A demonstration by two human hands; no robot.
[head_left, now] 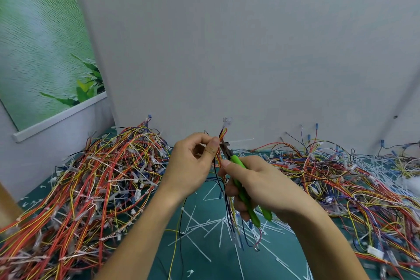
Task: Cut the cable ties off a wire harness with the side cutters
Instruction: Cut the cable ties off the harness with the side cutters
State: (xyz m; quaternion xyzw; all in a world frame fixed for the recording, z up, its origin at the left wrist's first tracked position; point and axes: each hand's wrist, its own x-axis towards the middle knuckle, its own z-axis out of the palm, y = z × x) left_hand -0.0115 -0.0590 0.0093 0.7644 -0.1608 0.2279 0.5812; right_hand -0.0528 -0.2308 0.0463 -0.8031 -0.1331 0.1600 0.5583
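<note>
- Nearest, the green cutting mat (204, 263) is strewn with white cable-tie offcuts (200, 229), so many ties look already cut.
- Above it, the loose lower wires of the wire harness (223, 133) hang between the two hands.
- The right hand (256, 184) is curled round the green handles of the side cutters (238, 160), which point up and left. The jaws are too blurred to judge.
- Just left, the left hand (193, 161) pinches the harness upright between thumb and curled fingers.
- The cutter tip sits at a white cable tie (241, 141) beside the left thumb, its tail sticking right. This cut seems under way, not done.
- Farther off, the left heap (91, 177) and right heap (341, 177) of harnesses show many ties, so much probably remains.
</note>
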